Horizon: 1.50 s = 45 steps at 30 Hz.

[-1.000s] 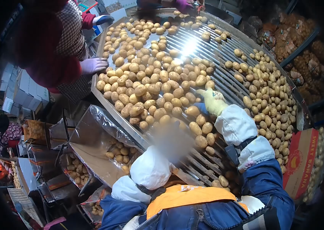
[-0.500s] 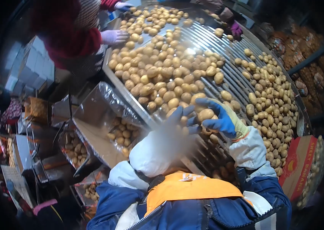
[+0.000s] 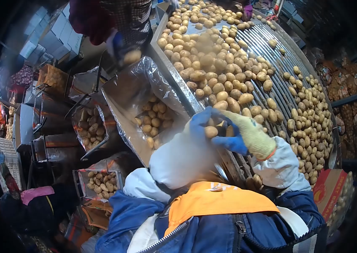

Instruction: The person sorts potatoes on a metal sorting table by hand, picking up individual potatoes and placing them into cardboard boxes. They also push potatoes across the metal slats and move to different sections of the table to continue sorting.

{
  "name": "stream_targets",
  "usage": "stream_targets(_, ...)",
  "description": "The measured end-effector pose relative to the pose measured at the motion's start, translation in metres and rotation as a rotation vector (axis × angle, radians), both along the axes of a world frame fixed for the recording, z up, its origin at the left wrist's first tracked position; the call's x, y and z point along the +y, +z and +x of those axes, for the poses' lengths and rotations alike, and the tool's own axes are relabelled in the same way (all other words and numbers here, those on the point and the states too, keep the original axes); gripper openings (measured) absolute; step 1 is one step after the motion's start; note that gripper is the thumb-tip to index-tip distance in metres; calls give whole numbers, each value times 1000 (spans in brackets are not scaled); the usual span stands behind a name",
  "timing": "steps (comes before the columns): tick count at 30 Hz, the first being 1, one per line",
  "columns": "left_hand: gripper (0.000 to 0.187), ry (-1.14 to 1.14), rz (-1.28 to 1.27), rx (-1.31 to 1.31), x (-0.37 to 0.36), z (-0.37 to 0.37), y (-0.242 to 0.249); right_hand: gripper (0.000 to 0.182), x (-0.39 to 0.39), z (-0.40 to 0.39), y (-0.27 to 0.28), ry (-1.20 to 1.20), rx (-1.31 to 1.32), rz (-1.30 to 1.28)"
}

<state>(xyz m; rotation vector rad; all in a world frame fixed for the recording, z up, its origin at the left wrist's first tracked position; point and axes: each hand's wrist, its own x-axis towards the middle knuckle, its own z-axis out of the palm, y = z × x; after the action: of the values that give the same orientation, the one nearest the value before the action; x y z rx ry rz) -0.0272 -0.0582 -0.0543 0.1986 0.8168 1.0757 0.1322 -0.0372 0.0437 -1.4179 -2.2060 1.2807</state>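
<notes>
Both my hands meet at the near edge of the sorting table (image 3: pixel 191 101). My left hand (image 3: pixel 199 119), in a blue-coated glove, curls around the left side of a few potatoes (image 3: pixel 211 132). From the other side, my right hand (image 3: pixel 248 133), in a yellow-and-blue glove, closes over them with bent fingers. One potato shows clearly between the hands; the others are partly covered by fingers. A blurred patch hides much of my left wrist. Just beyond my fingers lies a broad heap of loose potatoes (image 3: pixel 218 87) on the table.
Left of the table stands a plastic-lined carton (image 3: pixel 121 120) with potatoes inside. Further left are more lined boxes of potatoes (image 3: pixel 90 130). Metal rollers (image 3: pixel 267 55) cross the table. A red carton (image 3: pixel 329 189) stands at right. A co-worker's blurred hand (image 3: pixel 117 44) is near a potato (image 3: pixel 132 57).
My view has swung left, so the table sits further right. My hands have drawn closer together around the potatoes. The co-worker's hand has left the table and is now beside the lined carton.
</notes>
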Motion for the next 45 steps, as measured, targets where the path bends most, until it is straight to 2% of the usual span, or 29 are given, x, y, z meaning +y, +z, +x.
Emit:
stream_targets(3,35,-14,16,178,18,4,5,77,-8,8,-23,-124,-1,110)
stream_targets(5,39,-83,152,343,32,18,-5,68,-17,20,-10,-166,-153,6)
stream_targets(7,38,-57,190,293,33,50,-19,57,-28,49,-33,-396,214,-80)
stream_targets(8,39,-199,350,1031,46,60,-19,49,-31,61,-31,-473,233,-143)
stream_targets(9,41,-433,464,1309,37,66,-20,48,-34,78,-51,-557,309,-74)
stream_targets(10,42,-444,614,1319,37,72,-21,47,-38,86,-44,-597,228,-38)
stream_targets(11,43,-452,760,1326,37,78,-22,46,-40,93,-37,-634,147,-5)
stream_targets(12,46,-470,694,1244,37,83,-22,46,-41,104,-43,-610,132,123)
stream_targets(13,49,-373,559,935,45,103,-71,46,-43,115,-42,-610,140,127)
stream_targets(16,46,-378,65,337,31,51,31,43,-40,120,-47,-639,438,24)
stream_targets(19,44,-208,-23,-157,15,-11,12,44,-44,109,-52,-382,799,-15)
stream_targets(20,44,-111,-50,-207,7,-31,12,48,-40,108,-58,-483,1064,-453)
stream_targets(21,43,-10,-71,-294,0,-56,12,51,-42,100,-71,-481,866,-204)
stream_targets(24,41,414,-123,-297,-18,-123,15,52,-39,80,-72,-597,1215,-659)
stream_targets(27,42,676,-24,-302,-6,-215,-36,48,-36,70,-78,-613,1121,-662)
stream_targets(28,41,773,-9,-277,9,-244,-30,47,-33,65,-76,-672,1125,-716)
stream_targets(29,41,868,5,-252,33,-277,-21,46,-31,56,-75,-631,1031,-582)
stream_targets(31,41,948,237,-221,74,-338,-8,46,-20,33,-61,-681,954,-566)
stream_targets(33,45,1116,234,254,102,-376,-28,38,-13,16,-57,-668,971,-529)
stream_targets(34,45,1067,229,223,108,-372,-25,49,-10,23,-76,-458,887,-333)
stream_targets(35,43,1011,140,120,106,-359,-11,52,-7,14,-72,-656,912,-437)
stream_targets(36,42,936,22,31,93,-339,-2,54,-26,33,-61,-599,952,-505)
stream_targets(37,42,859,-101,-51,86,-314,-8,54,-4,11,-87,-584,648,-106)
stream_targets(38,44,517,40,-36,75,-285,-24,56,0,1,-61,-782,994,-555)
stream_targets(39,46,192,206,-37,67,-260,-32,45,7,8,-63,-588,1278,-716)
stream_targets(41,52,-15,126,54,50,-168,-14,58,14,6,-75,-603,1300,-771)
stream_targets(43,55,-157,-102,24,38,-97,25,58,1,-10,-55,-648,1155,-540)
stream_targets(44,56,-180,-159,-127,33,-72,23,59,4,6,-66,-492,1239,-659)
stream_targets(45,57,-201,-213,-279,27,-55,20,65,-7,1,-54,-399,1215,-585)
